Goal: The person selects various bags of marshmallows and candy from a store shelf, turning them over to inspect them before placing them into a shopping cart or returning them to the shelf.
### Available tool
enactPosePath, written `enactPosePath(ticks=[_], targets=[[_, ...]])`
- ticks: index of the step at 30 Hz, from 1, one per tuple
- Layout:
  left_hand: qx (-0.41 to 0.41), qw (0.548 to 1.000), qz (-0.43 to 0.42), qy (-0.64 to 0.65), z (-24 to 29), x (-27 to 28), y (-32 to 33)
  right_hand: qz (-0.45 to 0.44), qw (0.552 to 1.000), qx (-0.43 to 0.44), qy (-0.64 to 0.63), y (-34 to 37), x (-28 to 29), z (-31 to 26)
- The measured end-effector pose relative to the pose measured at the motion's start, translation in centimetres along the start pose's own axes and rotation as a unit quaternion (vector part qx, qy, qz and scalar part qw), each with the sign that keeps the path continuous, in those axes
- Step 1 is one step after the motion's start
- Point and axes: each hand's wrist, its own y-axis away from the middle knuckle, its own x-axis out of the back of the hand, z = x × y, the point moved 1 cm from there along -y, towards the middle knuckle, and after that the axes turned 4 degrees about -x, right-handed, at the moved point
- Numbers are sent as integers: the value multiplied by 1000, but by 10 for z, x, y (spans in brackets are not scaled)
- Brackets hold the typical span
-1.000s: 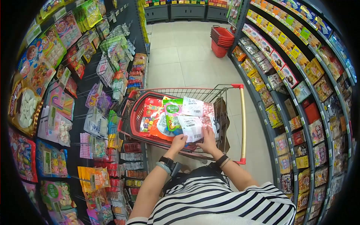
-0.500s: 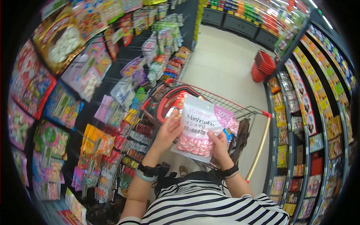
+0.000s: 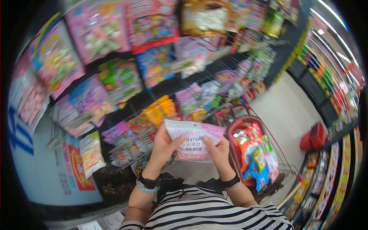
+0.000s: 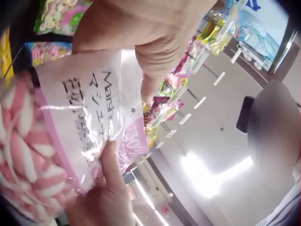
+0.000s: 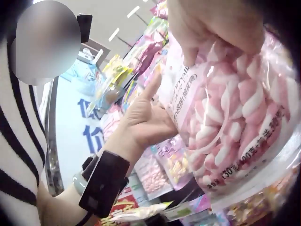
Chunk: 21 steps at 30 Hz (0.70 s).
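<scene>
Both hands hold a bag of marshmallows [image 3: 195,140] in front of the body. Its upper part is white and pink with printed lettering; pink-and-white twisted marshmallows [image 5: 225,117] show through the clear lower part. In the head view the left hand [image 3: 164,145] grips the bag's left side, thumb over the front. The right hand [image 3: 218,151] pinches its right side, also with the thumb on the printed face. The left wrist view shows the right thumb [image 4: 112,165] pressed on the lettering. Fingers behind the bag are hidden in the head view.
A shopping cart with a red basket [image 3: 230,134] full of bright candy bags [image 3: 253,153] stands to the right. Hanging candy bags [image 3: 153,65] fill the rack ahead and left. Stacked red baskets [image 3: 312,137] sit on the floor at far right, near another shelf [image 3: 303,188].
The hands have lifted the marshmallow bag out of the cart and brought it toward the body. The view has turned left to the candy rack, so the cart now appears at the right.
</scene>
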Motion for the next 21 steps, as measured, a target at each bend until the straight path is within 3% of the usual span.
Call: enactPosePath(ticks=[3,8,10,11,15,20,21], targets=[[-91,981,169,-2,37,42,15,-88,996,-9,21,-8,-61,19],[-203,935,277,-90,61,125,54,-247,964,4,94,-10,-157,41],[-170,916,319,-175,86,142,70,-293,953,2,82,-9,-193,50],[-141,915,344,-157,101,146,78,-321,943,-13,92,-8,-209,52],[-133,871,419,-221,126,190,110,-393,916,-10,79,-7,-273,58],[-145,861,448,-190,141,239,139,-451,891,20,54,-10,-342,72],[-145,866,452,-159,145,246,143,-462,886,-37,25,-8,-351,70]])
